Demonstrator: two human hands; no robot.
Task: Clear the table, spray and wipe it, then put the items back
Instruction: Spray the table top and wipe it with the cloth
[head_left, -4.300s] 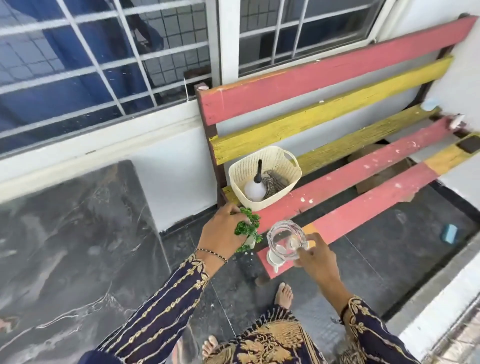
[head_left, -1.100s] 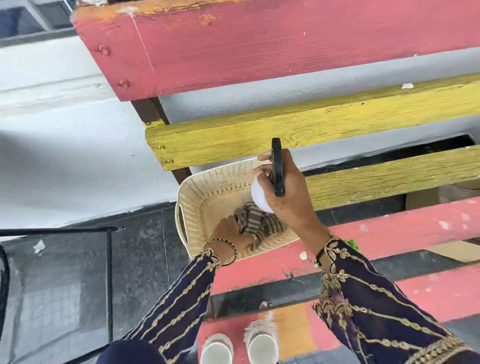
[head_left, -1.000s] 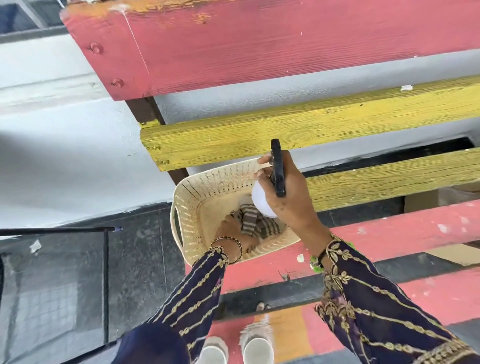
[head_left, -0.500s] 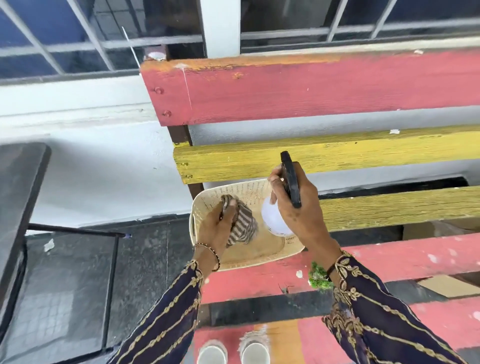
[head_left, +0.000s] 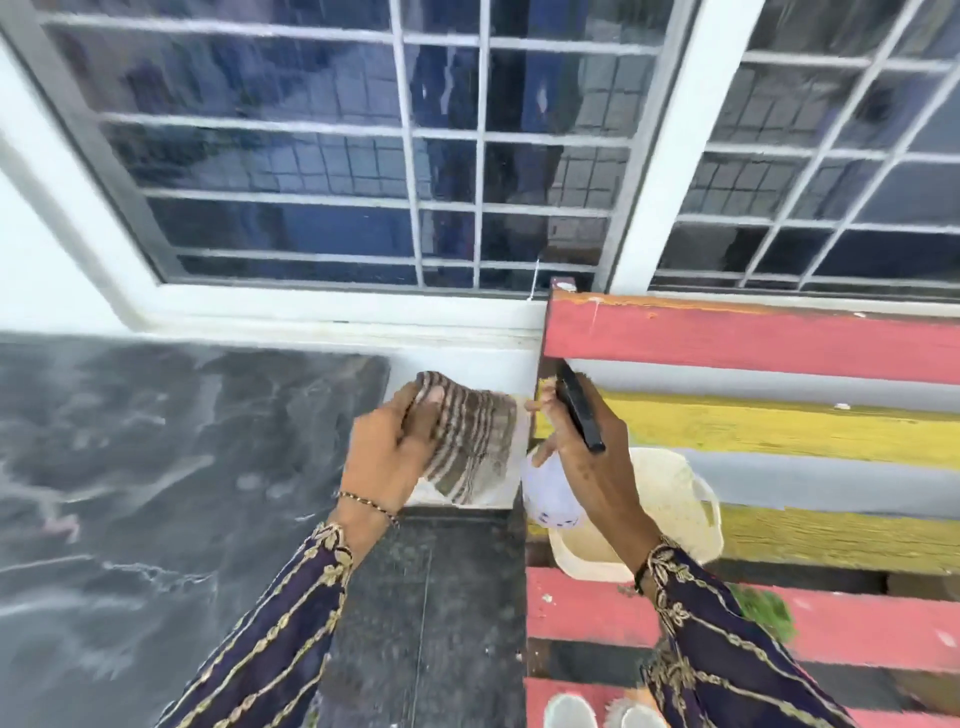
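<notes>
- My left hand pinches the striped brown cloth. My right hand grips the white spray bottle with the black trigger head. Both are raised between table and bench.
- Next I'd aim the nozzle over the dark marbled table top and mist it evenly (cloth out of the spray).
- The cream woven basket on the red-and-yellow slatted bench sits under my right wrist, so I could knock it.

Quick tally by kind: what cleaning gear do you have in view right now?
Striped cloth: 1, in the left hand
Spray bottle: 1, in the right hand
Basket: 1, on the bench
Total: 3
</notes>
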